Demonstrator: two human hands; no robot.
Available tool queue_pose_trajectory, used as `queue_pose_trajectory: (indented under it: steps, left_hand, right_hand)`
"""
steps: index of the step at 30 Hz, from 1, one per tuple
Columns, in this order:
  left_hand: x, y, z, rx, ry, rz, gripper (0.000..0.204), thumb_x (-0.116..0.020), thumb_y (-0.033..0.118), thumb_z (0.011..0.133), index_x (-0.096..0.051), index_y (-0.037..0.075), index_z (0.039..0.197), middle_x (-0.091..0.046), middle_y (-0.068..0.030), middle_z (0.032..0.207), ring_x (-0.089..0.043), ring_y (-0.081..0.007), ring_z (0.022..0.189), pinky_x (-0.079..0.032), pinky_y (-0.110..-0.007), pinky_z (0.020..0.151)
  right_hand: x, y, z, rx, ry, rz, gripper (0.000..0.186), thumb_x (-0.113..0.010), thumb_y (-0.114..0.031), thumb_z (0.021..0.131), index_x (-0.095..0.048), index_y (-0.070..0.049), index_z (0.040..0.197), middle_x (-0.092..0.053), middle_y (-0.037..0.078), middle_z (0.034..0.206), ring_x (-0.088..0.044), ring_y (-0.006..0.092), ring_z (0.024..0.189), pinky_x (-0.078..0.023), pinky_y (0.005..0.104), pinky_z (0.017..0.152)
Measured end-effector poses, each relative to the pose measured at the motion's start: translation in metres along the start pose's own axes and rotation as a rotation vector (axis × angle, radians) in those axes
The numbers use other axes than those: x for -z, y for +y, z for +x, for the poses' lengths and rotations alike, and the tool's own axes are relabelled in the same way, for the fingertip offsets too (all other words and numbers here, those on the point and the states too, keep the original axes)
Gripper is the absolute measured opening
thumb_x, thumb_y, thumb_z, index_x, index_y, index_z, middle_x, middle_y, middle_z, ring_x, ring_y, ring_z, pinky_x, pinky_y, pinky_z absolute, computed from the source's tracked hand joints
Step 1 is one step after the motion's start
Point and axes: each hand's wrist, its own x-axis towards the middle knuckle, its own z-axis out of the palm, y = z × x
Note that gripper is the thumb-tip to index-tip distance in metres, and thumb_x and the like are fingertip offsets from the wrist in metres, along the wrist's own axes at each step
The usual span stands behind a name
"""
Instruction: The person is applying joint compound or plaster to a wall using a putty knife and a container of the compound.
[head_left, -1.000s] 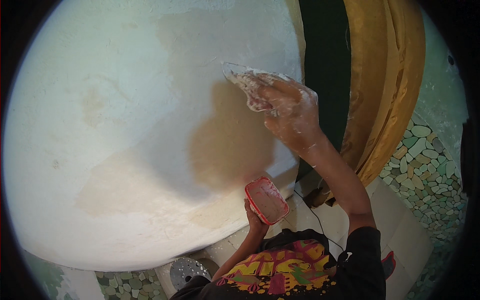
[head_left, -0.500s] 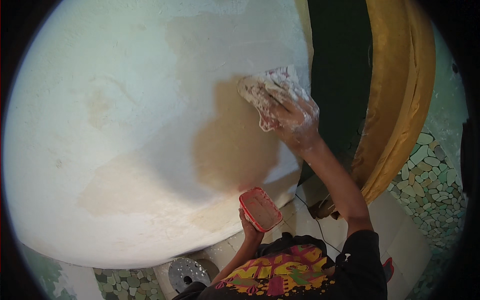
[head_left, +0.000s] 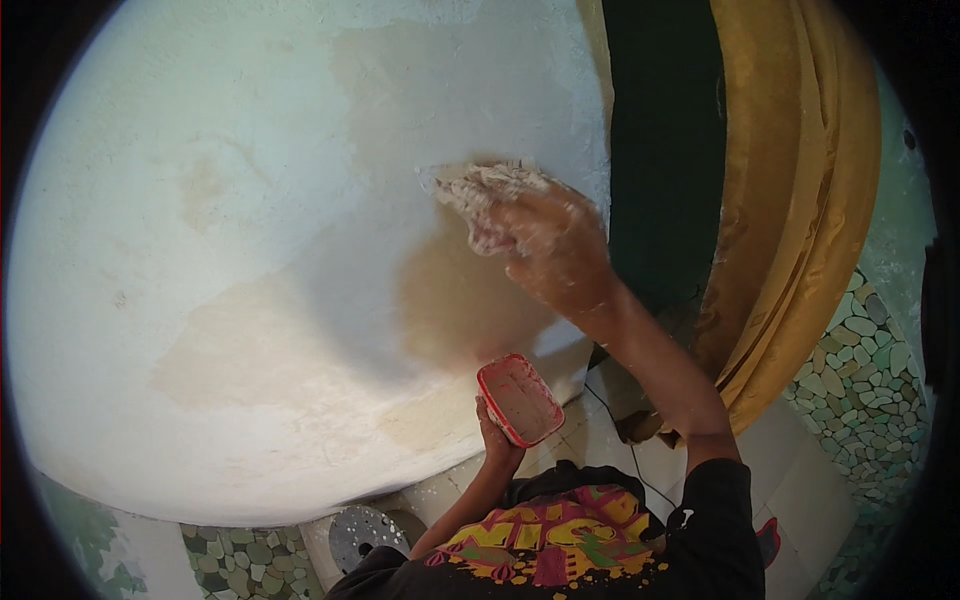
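My right hand [head_left: 565, 245] is closed round a putty-caked, reddish flat piece [head_left: 482, 205] and works it against the pale wall [head_left: 300, 120]. The piece is blurred and thickly coated, so its exact kind does not show. White putty also smears my fingers. Lower down, my left hand [head_left: 497, 438] grips a red-rimmed rectangular plastic tub [head_left: 500, 412] from its left side. Pale putty [head_left: 522, 402] lies inside the tub. A tan patch [head_left: 450, 300] and greyish damp-looking areas mark the wall below and above my right hand.
Right of the wall's edge is a dark opening [head_left: 665, 130], then a long golden curtain [head_left: 775, 200]. A paint-spattered grey round object [head_left: 365, 530] stands low on the left. A thin cable [head_left: 640, 465] runs over the tiled floor [head_left: 800, 500]. Pebble-patterned surfaces [head_left: 865, 380] flank it.
My right hand has swept leftward and slightly down along the wall with the putty-caked piece. The tub in my left hand sits slightly higher in the picture, as the view has shifted a little.
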Motion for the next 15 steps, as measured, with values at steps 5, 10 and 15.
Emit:
queue_pose_trajectory:
  steps: [5,10,15]
  left_hand:
    - [-0.010,0.000,0.000,-0.002,-0.011,-0.003,0.068,-0.038,0.061,0.094,-0.041,0.014,0.141,-0.049,-0.0088,0.138,-0.049,-0.0292,0.124,-0.038,-0.050,0.106]
    - [-0.012,-0.008,0.000,-0.051,0.011,-0.038,0.067,-0.038,0.061,0.094,-0.040,0.014,0.141,-0.048,-0.0089,0.139,-0.047,-0.0295,0.126,-0.037,-0.050,0.107]
    - [-0.013,-0.006,-0.001,-0.054,-0.017,-0.054,0.067,-0.038,0.061,0.094,-0.039,0.013,0.142,-0.047,-0.0101,0.140,-0.045,-0.0303,0.128,-0.035,-0.050,0.108]
  right_hand:
    - [0.030,0.007,0.031,-0.134,0.171,-0.100,0.037,-0.069,0.002,0.065,-0.069,-0.007,0.101,-0.069,0.011,0.102,-0.066,0.0319,0.094,-0.051,0.0374,0.088]
    - [-0.009,-0.006,0.006,-0.169,-0.075,-0.289,0.058,-0.075,-0.009,0.066,-0.059,-0.009,0.122,-0.062,0.011,0.119,-0.061,0.0294,0.106,-0.046,0.0422,0.096]
    - [-0.004,0.011,-0.007,-0.144,-0.034,-0.185,0.062,-0.079,-0.013,0.064,-0.059,-0.015,0.122,-0.059,0.007,0.122,-0.058,0.0297,0.110,-0.043,0.0456,0.098]
